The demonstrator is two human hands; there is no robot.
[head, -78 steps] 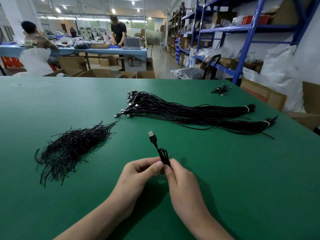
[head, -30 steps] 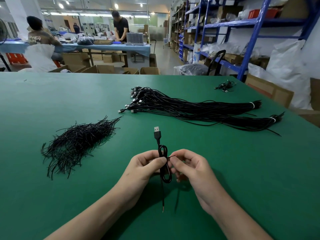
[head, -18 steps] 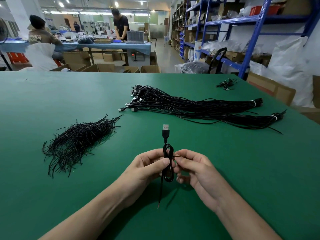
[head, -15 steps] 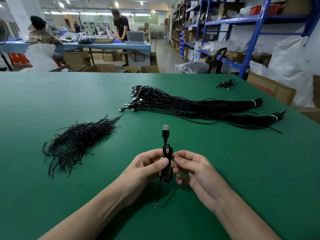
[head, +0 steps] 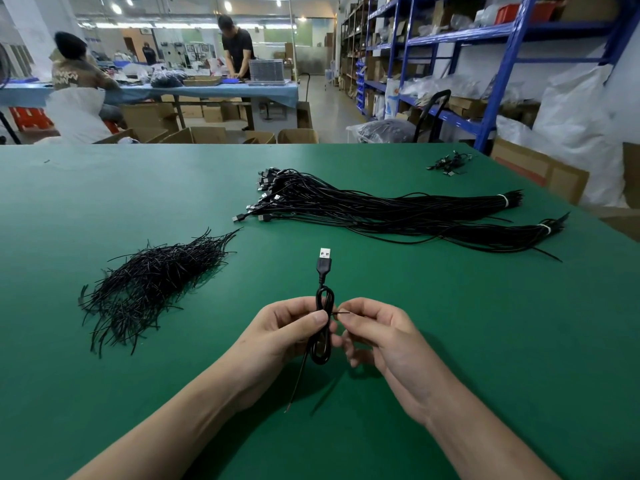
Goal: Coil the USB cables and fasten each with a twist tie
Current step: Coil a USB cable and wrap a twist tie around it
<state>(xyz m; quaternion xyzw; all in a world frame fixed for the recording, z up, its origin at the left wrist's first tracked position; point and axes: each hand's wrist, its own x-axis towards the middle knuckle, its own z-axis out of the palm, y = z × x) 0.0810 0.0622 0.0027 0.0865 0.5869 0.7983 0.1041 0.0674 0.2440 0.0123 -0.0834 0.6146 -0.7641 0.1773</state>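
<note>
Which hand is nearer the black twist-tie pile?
Left. The left hand is right of the black twist-tie pile; the right hand is farther right, beyond the coiled black USB cable.

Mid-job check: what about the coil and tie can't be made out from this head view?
Twist tie: head view, too thin to count its turns; its wrap round the coiled USB cable is partly covered by the thumb of the left hand and fingertips of the right hand.
Coil's loop count: head view, black strands overlap, left hand covers the middle.
Small cable heap at far right: head view, too small to tell if tied.
</note>
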